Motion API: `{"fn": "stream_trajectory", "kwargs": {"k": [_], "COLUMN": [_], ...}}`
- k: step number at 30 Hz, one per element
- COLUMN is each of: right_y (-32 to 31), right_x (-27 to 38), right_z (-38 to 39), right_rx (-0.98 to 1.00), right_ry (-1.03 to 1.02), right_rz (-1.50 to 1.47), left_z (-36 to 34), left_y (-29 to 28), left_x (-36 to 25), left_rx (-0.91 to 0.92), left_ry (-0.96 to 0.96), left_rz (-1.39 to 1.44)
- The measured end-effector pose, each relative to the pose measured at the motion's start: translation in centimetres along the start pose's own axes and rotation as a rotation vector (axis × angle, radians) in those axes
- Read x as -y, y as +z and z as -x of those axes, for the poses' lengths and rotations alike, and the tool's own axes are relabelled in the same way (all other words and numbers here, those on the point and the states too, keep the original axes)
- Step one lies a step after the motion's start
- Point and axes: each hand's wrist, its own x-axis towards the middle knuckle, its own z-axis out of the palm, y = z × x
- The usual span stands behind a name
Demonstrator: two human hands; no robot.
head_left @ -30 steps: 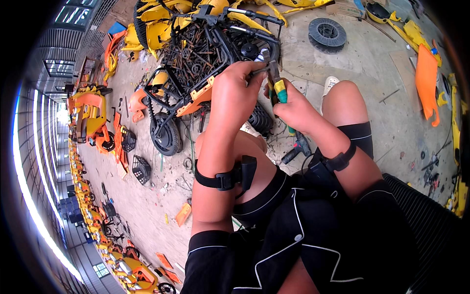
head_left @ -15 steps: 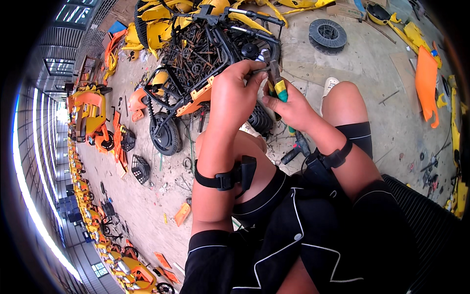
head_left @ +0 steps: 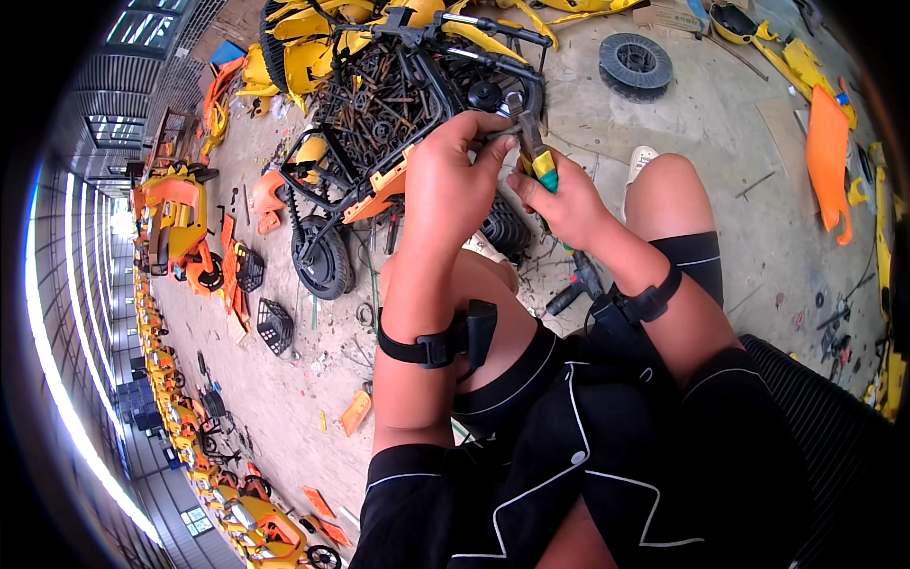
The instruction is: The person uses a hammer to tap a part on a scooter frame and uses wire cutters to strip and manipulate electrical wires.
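Note:
In my right hand (head_left: 572, 204) is a pair of pliers (head_left: 542, 169) with yellow and green handles, its fingers wrapped round them. The metal jaws point up and away from me. Beside the jaws, my left hand (head_left: 453, 175) pinches with thumb and forefinger a small dark thing that reaches toward them. It is too small to name, and I cannot tell whether the jaws grip it. Behind both hands lies a black scooter frame (head_left: 438, 109) with a heap of rusty metal parts (head_left: 365, 104) in it. An orange panel (head_left: 379, 197) sits along its near side.
Below the frame are a small black wheel (head_left: 322, 258) and a black basket-like part (head_left: 275, 327). A dark power tool (head_left: 574, 287) rests on the floor near my right knee. A grey spool (head_left: 635, 66) and an orange panel (head_left: 827, 161) lie to the right. Scooters (head_left: 175, 417) line the left.
The pliers' handles look closer together, and my right hand has turned slightly round them. My left hand has barely moved.

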Motion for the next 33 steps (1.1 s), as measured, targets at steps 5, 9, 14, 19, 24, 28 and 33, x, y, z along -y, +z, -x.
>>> {"fn": "stream_trajectory", "kwargs": {"k": [5,9,14,19,24,28,33], "right_y": [0.0,0.4,-0.5,-0.7,-0.8,-0.4,-0.2], "right_x": [-0.1,0.0,0.3,0.0,1.7,1.8,1.6], "right_z": [0.1,0.3,-0.3,-0.6,0.0,0.6,0.9], "right_rx": [-0.022,-0.005,-0.011,-0.089,0.045,0.097,0.1], "right_ry": [-0.004,0.003,0.179,0.169,0.175,0.251,0.221], "right_rz": [-0.016,-0.023,-0.364,-0.513,-0.364,-0.438,-0.448], "left_z": [-0.1,-0.2,-0.3,-0.3,-0.6,-0.5,-0.2], "left_y": [0.0,-0.2,-0.3,-0.8,-0.6,-0.4,-0.6], "left_x": [0.4,0.8,1.4,1.5,1.7,1.6,0.3], "left_rx": [0.011,0.015,0.005,0.062,0.096,0.113,0.15], "left_ry": [0.037,0.002,-0.035,-0.112,-0.107,-0.106,-0.078], "left_rz": [-0.026,0.044,0.137,0.278,0.394,0.351,0.264]}}
